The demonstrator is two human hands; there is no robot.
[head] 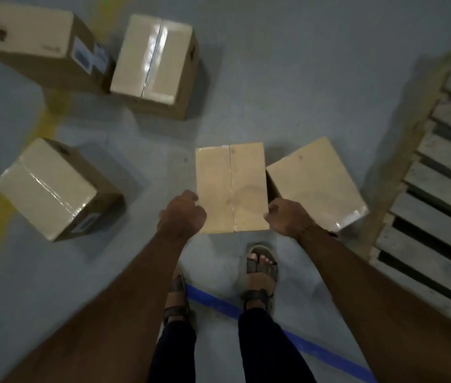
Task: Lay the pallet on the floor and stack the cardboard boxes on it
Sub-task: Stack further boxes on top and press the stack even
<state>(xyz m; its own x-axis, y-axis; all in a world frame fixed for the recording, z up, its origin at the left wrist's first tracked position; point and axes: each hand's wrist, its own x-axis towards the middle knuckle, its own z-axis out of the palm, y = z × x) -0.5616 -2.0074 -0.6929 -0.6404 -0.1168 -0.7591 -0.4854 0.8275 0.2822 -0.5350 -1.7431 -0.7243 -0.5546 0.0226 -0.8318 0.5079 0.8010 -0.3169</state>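
A taped cardboard box (pixel 231 186) stands on the grey floor right in front of my feet. My left hand (pixel 181 215) grips its left side near the front corner, fingers curled over the edge. My right hand (pixel 287 218) grips its right side the same way. A second box (pixel 315 183) sits against it on the right, turned at an angle. The wooden pallet (pixel 440 172) lies flat on the floor at the right edge of the view, its slats bare.
Three more boxes stand on the floor: one at the left (pixel 53 189), two at the back left (pixel 33 42) (pixel 155 62). A yellow floor line (pixel 44 125) runs along the left, a blue tape line (pixel 296 335) crosses behind my sandalled feet.
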